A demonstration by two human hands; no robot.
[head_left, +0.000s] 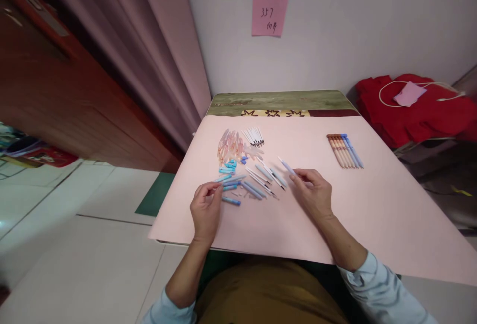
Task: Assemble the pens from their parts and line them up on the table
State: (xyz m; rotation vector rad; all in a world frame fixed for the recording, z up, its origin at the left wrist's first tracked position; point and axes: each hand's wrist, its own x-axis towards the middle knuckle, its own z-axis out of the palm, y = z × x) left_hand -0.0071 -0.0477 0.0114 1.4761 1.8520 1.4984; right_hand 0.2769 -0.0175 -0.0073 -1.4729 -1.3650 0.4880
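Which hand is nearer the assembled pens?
Right. The right hand, holding a pen barrel, rests below-left of the assembled pens; the left hand lies farther left, beyond the loose pen parts.

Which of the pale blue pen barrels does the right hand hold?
The pen barrel that sticks out past the right hand, which pinches its near end. The other barrels lie loose on the pink sheet, to its left.

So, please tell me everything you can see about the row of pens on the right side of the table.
The row of pens lies flat on the pink sheet, side by side and touching: several brown-and-cream ones, then a few blue ones on its right. They look plastic and complete. Nothing else touches them.
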